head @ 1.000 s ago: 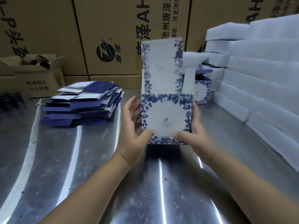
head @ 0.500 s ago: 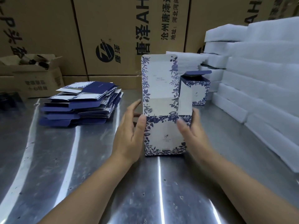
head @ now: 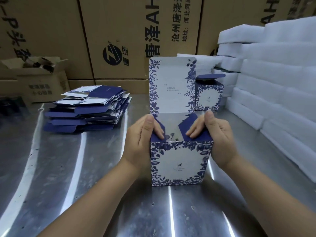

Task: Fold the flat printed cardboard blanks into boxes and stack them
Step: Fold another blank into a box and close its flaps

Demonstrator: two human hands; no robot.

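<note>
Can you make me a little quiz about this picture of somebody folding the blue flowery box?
1. True or false: the tall lid flap of the box between the hands is already folded shut.
2. Where is the pile of flat blanks? A) left of the box, B) right of the box, C) on top of the box.
3. Which parts of the box do the fingers of the left hand and right hand press on?

Key: 1. False, it stands upright. 2. A. 3. The two dark blue side flaps.
</note>
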